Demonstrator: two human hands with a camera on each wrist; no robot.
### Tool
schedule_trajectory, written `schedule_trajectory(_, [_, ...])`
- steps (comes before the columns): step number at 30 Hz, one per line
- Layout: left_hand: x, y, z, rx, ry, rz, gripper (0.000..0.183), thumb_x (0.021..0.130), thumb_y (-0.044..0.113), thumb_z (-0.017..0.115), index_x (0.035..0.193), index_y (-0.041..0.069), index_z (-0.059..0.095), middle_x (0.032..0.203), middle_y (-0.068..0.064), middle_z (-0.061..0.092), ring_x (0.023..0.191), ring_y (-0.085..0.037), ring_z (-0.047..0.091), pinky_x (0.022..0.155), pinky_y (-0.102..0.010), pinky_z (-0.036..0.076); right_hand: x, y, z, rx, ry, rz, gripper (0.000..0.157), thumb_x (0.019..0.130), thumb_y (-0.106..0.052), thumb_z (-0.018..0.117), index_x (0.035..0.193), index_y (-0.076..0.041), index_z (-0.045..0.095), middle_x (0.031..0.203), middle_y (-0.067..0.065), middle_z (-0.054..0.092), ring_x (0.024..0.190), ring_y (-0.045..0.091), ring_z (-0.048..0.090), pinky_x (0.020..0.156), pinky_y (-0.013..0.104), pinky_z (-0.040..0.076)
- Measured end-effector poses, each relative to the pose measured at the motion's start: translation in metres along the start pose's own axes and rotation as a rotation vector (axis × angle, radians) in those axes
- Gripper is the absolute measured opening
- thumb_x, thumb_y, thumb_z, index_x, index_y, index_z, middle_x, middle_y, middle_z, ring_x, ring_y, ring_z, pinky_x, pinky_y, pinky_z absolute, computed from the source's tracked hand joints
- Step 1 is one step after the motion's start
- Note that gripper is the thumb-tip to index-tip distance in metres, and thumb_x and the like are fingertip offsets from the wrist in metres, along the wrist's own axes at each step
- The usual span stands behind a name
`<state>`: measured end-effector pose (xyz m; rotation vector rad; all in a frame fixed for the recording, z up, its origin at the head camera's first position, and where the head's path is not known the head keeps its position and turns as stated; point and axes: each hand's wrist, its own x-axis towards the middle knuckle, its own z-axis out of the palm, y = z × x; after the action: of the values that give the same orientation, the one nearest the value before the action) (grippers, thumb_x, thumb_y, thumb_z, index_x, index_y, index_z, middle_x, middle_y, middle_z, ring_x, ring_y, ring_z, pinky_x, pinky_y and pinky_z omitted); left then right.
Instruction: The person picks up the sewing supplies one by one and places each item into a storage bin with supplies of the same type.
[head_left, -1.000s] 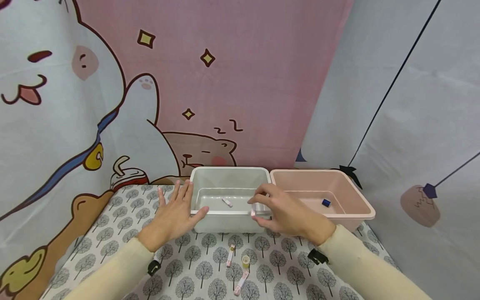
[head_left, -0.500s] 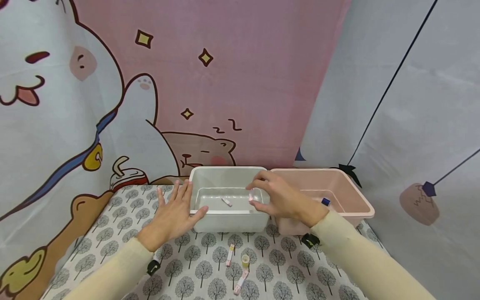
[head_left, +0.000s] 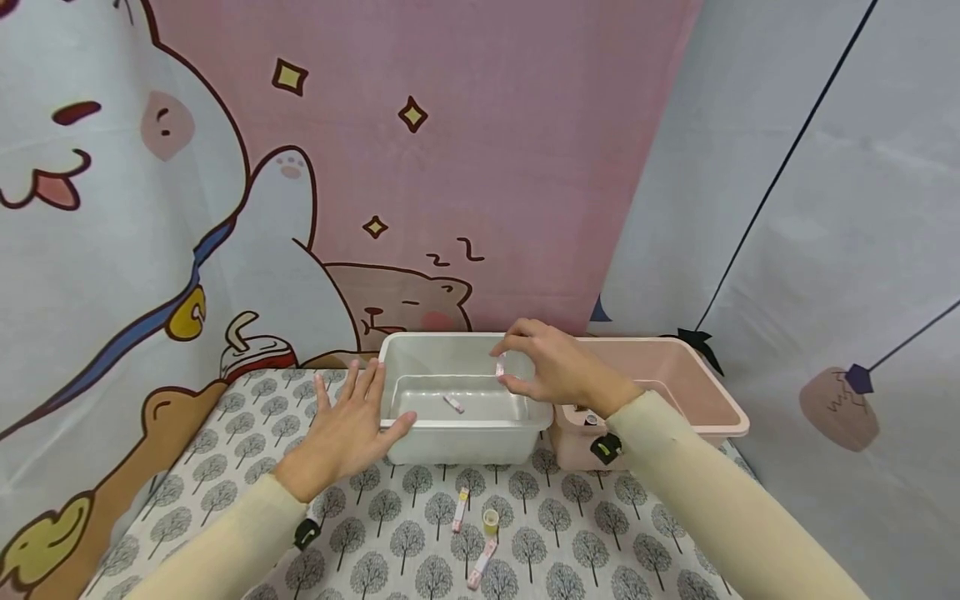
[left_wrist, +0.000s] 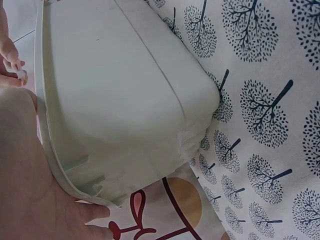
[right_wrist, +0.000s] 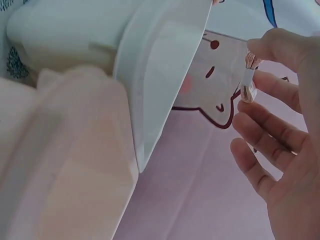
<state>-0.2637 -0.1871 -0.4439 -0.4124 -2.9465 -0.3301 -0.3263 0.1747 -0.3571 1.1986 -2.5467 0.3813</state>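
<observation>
My right hand (head_left: 558, 367) is raised over the right end of the white bin (head_left: 472, 447). It pinches a small pale pink bundle (right_wrist: 248, 79) with a white band round its middle, between thumb and fingertips; the other fingers are loosely bent. My left hand (head_left: 348, 433) lies with fingers spread against the left end of the same bin, its thumb by the front rim. In the left wrist view its palm overlaps the rim. A small whitish piece (head_left: 453, 403) lies on the bin's floor.
A pink bin (head_left: 712, 417) stands right beside the white one, partly covered by my right forearm. On the tree-print cloth in front lie two slim pink-and-white pieces (head_left: 460, 510) and a small yellow roll (head_left: 491, 522). A cartoon curtain (head_left: 525, 167) hangs behind.
My right hand has risen from the white bin's front rim and moved further back over it, still holding the pale bundle. My forearm now hides the blue block in the pink bin. The left hand stays put.
</observation>
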Motion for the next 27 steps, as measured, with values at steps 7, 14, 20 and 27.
schedule_trajectory(7, [0.002,-0.002,0.002,0.002,-0.003,-0.008,0.113,0.114,0.087,0.029,0.185,0.0,0.015,0.195,-0.018,0.009,0.183,-0.05,0.005,0.135,-0.089,-0.015,0.011,0.015,0.004,-0.035,-0.027,0.037,0.035,0.102,-0.035,0.089,0.132,-0.018,0.086,0.132,0.008,0.079,0.122,0.032,0.079,0.103,0.054,0.07])
schedule_trajectory(14, [0.002,-0.003,0.003,0.005,-0.015,-0.013,0.114,0.113,0.088,0.028,0.186,0.001,0.013,0.196,-0.017,0.006,0.183,-0.049,0.002,0.135,-0.087,-0.018,0.019,0.027,0.005,-0.025,-0.061,0.09,0.038,0.101,-0.036,0.089,0.136,-0.021,0.085,0.137,0.008,0.079,0.126,0.033,0.079,0.108,0.056,0.069])
schedule_trajectory(20, [0.002,-0.002,0.002,0.002,-0.01,-0.007,0.112,0.114,0.086,0.028,0.185,0.0,0.015,0.195,-0.018,0.007,0.183,-0.05,0.004,0.135,-0.088,-0.017,0.023,0.036,0.007,-0.017,-0.063,0.108,0.037,0.1,-0.034,0.089,0.134,-0.021,0.086,0.137,0.009,0.079,0.124,0.033,0.079,0.105,0.057,0.07])
schedule_trajectory(27, [0.001,-0.002,0.001,0.007,-0.007,-0.002,0.111,0.115,0.085,0.027,0.185,0.0,0.015,0.195,-0.018,0.007,0.183,-0.05,0.005,0.135,-0.088,-0.016,0.024,0.044,0.008,-0.017,-0.084,0.135,0.037,0.101,-0.034,0.087,0.136,-0.021,0.086,0.139,0.008,0.079,0.128,0.034,0.078,0.11,0.059,0.068])
